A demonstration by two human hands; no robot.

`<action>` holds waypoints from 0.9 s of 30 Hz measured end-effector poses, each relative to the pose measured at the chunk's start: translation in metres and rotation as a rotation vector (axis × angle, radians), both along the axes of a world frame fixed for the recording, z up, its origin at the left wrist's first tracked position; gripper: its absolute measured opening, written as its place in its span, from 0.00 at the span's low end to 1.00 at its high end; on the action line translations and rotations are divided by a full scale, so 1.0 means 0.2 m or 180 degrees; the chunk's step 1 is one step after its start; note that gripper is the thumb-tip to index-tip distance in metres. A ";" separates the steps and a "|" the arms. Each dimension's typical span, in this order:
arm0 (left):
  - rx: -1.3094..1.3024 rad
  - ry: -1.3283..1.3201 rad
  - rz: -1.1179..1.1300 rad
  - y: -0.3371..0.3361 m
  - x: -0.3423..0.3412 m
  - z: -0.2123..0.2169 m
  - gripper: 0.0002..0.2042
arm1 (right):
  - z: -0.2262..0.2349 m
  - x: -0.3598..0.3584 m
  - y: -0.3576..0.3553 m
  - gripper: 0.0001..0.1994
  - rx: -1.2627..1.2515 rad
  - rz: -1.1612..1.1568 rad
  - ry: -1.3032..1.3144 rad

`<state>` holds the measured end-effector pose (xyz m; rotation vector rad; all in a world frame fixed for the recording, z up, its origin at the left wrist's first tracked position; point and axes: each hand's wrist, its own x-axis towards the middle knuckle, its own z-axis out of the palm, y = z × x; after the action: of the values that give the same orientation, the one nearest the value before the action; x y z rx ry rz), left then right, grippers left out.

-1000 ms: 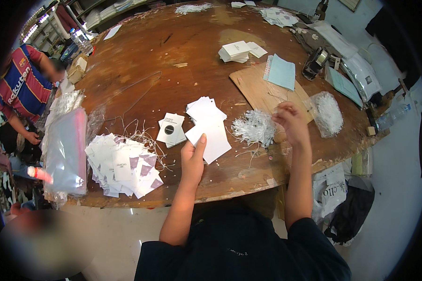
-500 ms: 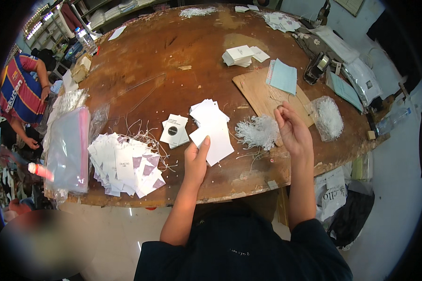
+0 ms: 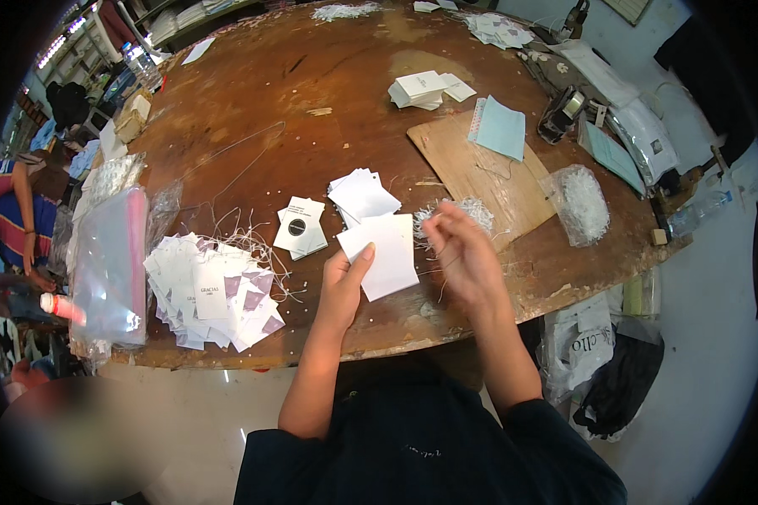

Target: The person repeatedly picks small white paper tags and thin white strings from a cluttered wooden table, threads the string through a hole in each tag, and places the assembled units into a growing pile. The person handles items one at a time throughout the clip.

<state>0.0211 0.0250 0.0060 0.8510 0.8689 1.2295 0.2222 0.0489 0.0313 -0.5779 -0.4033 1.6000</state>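
At the lower middle of the frame, two bare forearms are raised from the bottom edge over a worn wooden table (image 3: 312, 109). The left hand (image 3: 343, 282) is held upright, thumb up, and a white card (image 3: 385, 252) is pinched between thumb and fingers. The card is tilted, its long axis running from upper left to lower right, with its blank face turned to the camera. The right hand (image 3: 466, 257) is held just right of the card, fingers curled narrowly; a thin white string (image 3: 443, 278) is seen hanging at the fingers, though whether it is gripped cannot be told.

Behind the right hand, a tangle of white strings (image 3: 459, 210) is spread on the table beside a brown board (image 3: 480, 172). A stack of white cards (image 3: 362, 195) is laid just above the held card, and small tags with a dark round mark (image 3: 299, 227) lie to its left. At the lower left, a fanned heap of finished tags (image 3: 212, 290), white with purple corners, is piled near the table edge. A clear plastic bag (image 3: 109, 261) is set at the far left, another bag of strings (image 3: 583, 204) at the right. A pale blue pad (image 3: 502, 130) rests on the board.
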 end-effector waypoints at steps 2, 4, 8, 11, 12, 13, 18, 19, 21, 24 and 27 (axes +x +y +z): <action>-0.0083 -0.0099 -0.0223 0.00 -0.02 0.00 0.16 | -0.03 -0.08 -0.03 0.09 -0.0047 0.0319 -0.0021; -0.0158 -0.0195 -0.0334 -0.01 -0.05 0.00 0.16 | -0.02 -0.13 -0.06 0.10 -0.0012 0.0474 -0.0242; -0.0186 -0.0499 -0.0400 -0.01 -0.08 0.01 0.16 | 0.00 -0.19 -0.08 0.15 0.0116 0.0674 -0.0688; -0.0181 -0.0449 -0.0457 -0.02 -0.08 0.01 0.16 | -0.03 -0.24 -0.11 0.25 -0.0053 0.0679 -0.0750; -0.0165 -0.0394 -0.0436 -0.02 -0.08 0.00 0.17 | -0.04 -0.25 -0.12 0.28 -0.0138 0.0697 -0.0700; -0.0144 -0.0376 -0.0454 -0.02 -0.07 0.00 0.18 | -0.05 -0.26 -0.13 0.30 -0.0153 0.0663 -0.0655; -0.0182 -0.0239 -0.0431 -0.02 -0.08 0.00 0.16 | -0.08 -0.30 -0.17 0.34 -0.0327 0.0626 -0.0556; -0.0197 -0.0238 -0.0462 -0.02 -0.08 0.00 0.16 | -0.08 -0.30 -0.17 0.34 -0.0329 0.0642 -0.0427; -0.0189 -0.0166 -0.0445 -0.03 -0.07 0.00 0.16 | -0.09 -0.31 -0.16 0.34 -0.0346 0.0663 -0.0135; -0.0105 0.0088 -0.0464 -0.04 -0.07 0.00 0.17 | -0.11 -0.29 -0.13 0.33 -0.0336 0.0714 -0.0136; -0.0034 0.0239 -0.0519 -0.05 -0.07 0.01 0.17 | -0.12 -0.25 -0.06 0.29 -0.0553 0.1172 0.0142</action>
<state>0.0062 0.0146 0.0080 0.9456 0.8480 1.0558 0.1717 0.0365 0.0075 -0.6233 -0.3529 2.0120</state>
